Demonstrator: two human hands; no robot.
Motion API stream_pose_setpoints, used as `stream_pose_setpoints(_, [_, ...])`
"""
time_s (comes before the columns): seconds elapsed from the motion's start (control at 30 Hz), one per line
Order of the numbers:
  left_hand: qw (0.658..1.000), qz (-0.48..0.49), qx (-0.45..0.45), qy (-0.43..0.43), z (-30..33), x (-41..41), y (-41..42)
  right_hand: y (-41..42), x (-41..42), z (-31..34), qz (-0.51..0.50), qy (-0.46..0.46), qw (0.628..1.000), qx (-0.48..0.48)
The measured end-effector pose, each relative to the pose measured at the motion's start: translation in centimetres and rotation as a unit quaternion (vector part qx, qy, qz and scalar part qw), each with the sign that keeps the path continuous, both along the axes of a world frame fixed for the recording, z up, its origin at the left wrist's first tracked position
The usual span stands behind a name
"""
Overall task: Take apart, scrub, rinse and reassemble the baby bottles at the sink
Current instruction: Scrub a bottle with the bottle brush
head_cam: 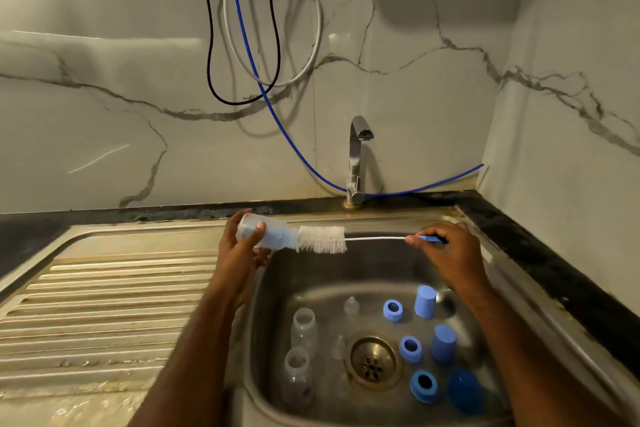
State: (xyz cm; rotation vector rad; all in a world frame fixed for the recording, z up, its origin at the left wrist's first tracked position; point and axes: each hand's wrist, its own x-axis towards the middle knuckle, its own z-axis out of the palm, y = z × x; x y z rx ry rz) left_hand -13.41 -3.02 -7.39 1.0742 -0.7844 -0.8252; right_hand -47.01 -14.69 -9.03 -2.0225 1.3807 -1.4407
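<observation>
The left hand [242, 246] curls round a clear baby bottle [266, 235] held on its side above the sink's left rim, mouth pointing right across the frame. The right hand [446, 246] pinches the blue handle of a bottle brush [322, 239], whose wire stem runs level and leftward; the white bristle head sits just at the bottle's mouth, mostly outside. Brush and bottle share one horizontal axis, so the next stroke is probably a straight push leftward. Below, in the sink basin [311, 274], lie two more clear bottles [303, 326], blue collars [393, 310] and blue caps [425, 302] around the drain [373, 361].
</observation>
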Motion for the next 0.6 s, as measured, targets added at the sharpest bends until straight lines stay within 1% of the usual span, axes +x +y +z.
stream_pose_setpoints(0.07, [1.000,0.024,0.003,-0.006,0.4,0.7,0.2,-0.1,-0.9,-0.1,-0.027,-0.014,0.999,0.018])
stream_pose_setpoints(0.13, [0.999,0.026,0.008,0.023,0.4,1.4,0.3,0.0,-1.4,0.0,-0.038,-0.020,0.998,0.040])
stream_pose_setpoints(0.27, [0.996,-0.031,-0.011,0.077,0.3,0.5,0.4,0.9,0.0,-0.2,-0.001,0.027,0.997,0.071])
stream_pose_setpoints(0.33, [0.995,-0.043,-0.023,0.082,0.5,0.2,0.6,1.0,0.1,0.0,-0.008,0.052,0.995,0.081])
stream_pose_setpoints(0.43, [0.996,-0.012,-0.036,0.077,0.8,0.9,0.7,1.2,-0.4,0.4,-0.012,0.087,0.988,0.125])
stream_pose_setpoints(0.47, [0.995,0.001,-0.039,0.090,0.7,1.2,0.7,1.2,-0.4,0.4,-0.009,0.087,0.986,0.140])
stream_pose_setpoints(0.53, [0.990,0.012,-0.039,0.137,0.6,1.3,0.7,1.1,-0.4,0.4,-0.002,0.075,0.985,0.158])
stream_pose_setpoints(0.6, [0.988,0.022,-0.019,0.150,0.8,1.0,0.9,1.0,-0.5,0.4,0.000,0.054,0.985,0.165])
